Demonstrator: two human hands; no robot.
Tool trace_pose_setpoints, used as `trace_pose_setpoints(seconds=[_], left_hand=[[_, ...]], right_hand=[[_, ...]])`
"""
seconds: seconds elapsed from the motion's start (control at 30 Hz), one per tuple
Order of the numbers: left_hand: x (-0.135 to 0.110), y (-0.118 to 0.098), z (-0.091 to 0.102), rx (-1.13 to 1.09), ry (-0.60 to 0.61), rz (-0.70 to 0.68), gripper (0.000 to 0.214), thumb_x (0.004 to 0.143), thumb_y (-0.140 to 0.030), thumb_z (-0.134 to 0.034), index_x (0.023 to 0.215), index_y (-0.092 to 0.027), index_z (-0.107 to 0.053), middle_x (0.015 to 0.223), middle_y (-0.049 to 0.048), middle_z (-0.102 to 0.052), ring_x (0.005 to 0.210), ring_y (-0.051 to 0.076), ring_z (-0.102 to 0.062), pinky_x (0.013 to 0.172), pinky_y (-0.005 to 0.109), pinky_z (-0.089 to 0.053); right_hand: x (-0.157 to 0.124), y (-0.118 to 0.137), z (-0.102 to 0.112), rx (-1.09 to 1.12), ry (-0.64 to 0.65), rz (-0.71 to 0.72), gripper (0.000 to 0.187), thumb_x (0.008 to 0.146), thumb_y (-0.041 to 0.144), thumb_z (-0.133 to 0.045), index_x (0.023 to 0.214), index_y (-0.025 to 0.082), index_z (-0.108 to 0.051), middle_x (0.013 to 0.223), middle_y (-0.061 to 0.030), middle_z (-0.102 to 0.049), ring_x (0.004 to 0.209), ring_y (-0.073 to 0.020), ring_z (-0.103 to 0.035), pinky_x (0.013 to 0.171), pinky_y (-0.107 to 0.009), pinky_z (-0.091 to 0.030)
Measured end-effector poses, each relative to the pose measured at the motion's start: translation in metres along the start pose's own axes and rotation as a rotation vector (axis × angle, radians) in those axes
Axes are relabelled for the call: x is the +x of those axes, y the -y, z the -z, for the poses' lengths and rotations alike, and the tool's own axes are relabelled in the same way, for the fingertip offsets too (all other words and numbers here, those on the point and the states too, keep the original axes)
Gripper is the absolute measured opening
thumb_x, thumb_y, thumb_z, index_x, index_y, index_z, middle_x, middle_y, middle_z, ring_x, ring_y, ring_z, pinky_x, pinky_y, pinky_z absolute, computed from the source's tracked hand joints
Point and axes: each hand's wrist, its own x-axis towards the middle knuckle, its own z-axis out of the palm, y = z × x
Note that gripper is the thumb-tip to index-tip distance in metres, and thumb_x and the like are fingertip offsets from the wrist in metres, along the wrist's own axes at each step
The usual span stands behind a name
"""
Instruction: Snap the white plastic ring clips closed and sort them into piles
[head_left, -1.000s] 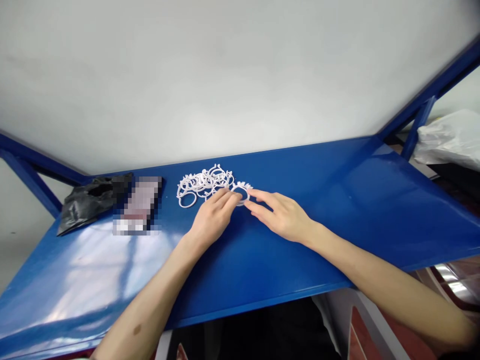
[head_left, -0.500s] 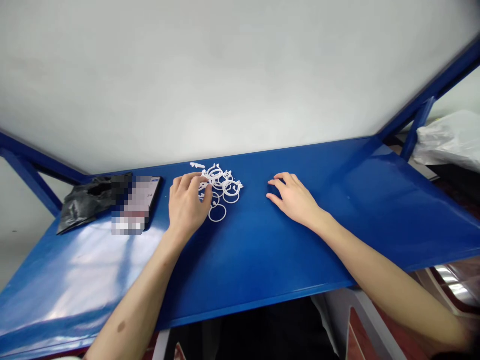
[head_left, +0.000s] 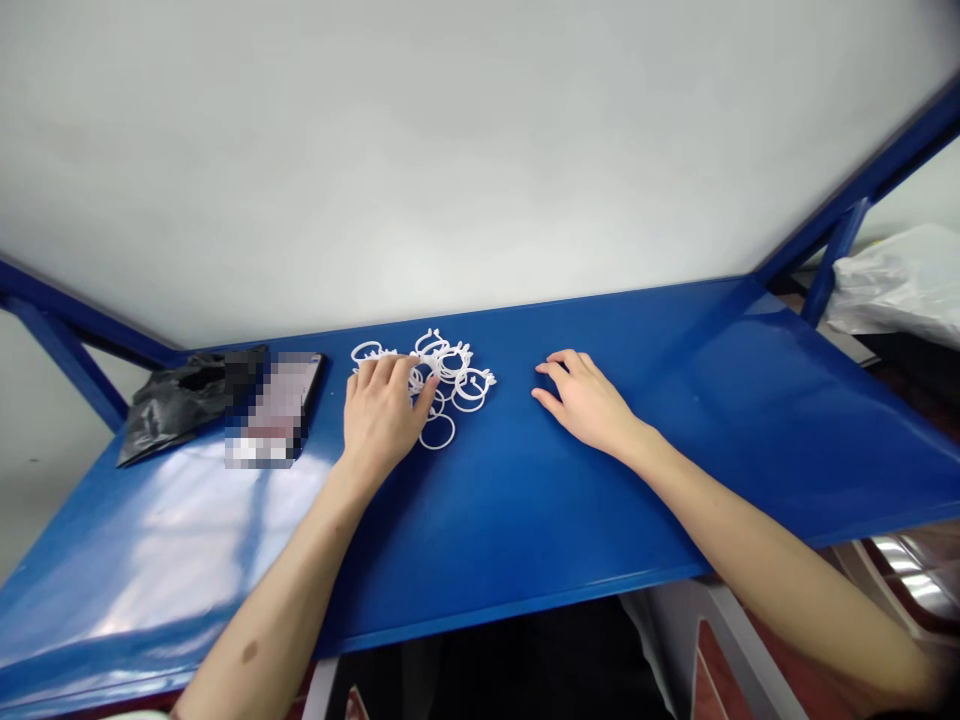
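A loose pile of white plastic rings (head_left: 453, 364) with small clip-like ends lies near the back of the blue table (head_left: 525, 520). My left hand (head_left: 386, 405) rests over the left side of the pile, palm down, fingers spread and curved on the rings. It covers part of them, so what lies beneath the palm is hidden. One thin ring (head_left: 437, 447) lies flat at the pile's front edge. Right of the pile, apart from it, my right hand (head_left: 581, 395) is held at the tabletop with thumb and fingers apart and nothing between them.
On the left of the table lie a phone (head_left: 313, 390), partly blurred out, and a crumpled black plastic bag (head_left: 161, 410). A white wall (head_left: 480, 160) rises behind the table. Blue frame bars (head_left: 840, 255) stand at both sides, with a white plastic bag (head_left: 900, 280) beyond the right one.
My left hand has shifted slightly right and toward me, and the pile has spread a little to the right. A ring now shows behind the left fingers. My right hand has barely moved.
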Motion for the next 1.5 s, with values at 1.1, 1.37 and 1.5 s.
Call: trace_pose_setpoints(seconds=[1.1, 1.37, 1.5], left_hand=[[-0.004, -0.001, -0.014, -0.051, 0.169, 0.001, 0.061, 0.102, -0.050, -0.040, 0.157, -0.025, -0.031, 0.166, 0.0128, -0.029, 0.156, 0.041, -0.013, 0.120, 0.075, -0.004], [-0.021, -0.052, 0.010, -0.425, 0.079, -0.580, 0.028, 0.099, -0.029, -0.056, 0.123, -0.018, -0.064, 0.130, 0.0085, -0.069, 0.130, 0.026, -0.057, 0.113, 0.048, -0.047], [-0.030, -0.066, 0.010, -0.503, 0.160, -0.672, 0.020, 0.099, -0.029, -0.056, 0.112, -0.018, -0.068, 0.111, 0.0039, -0.075, 0.110, 0.021, -0.067, 0.111, 0.046, -0.049]], right_hand=[[0.000, 0.001, 0.004, -0.035, 0.051, 0.006, 0.041, 0.101, 0.034, -0.050, 0.131, 0.010, -0.063, 0.131, -0.0203, -0.058, 0.121, -0.0348, -0.056, 0.104, -0.052, -0.050], [-0.001, -0.001, -0.001, -0.054, 0.022, 0.015, 0.041, 0.101, 0.035, -0.051, 0.131, 0.009, -0.062, 0.130, -0.0196, -0.058, 0.120, -0.0349, -0.055, 0.104, -0.050, -0.050], [-0.001, 0.001, -0.001, -0.049, 0.002, 0.005, 0.039, 0.100, 0.033, -0.052, 0.129, 0.009, -0.063, 0.127, -0.0194, -0.059, 0.116, -0.0342, -0.055, 0.103, -0.050, -0.050]])
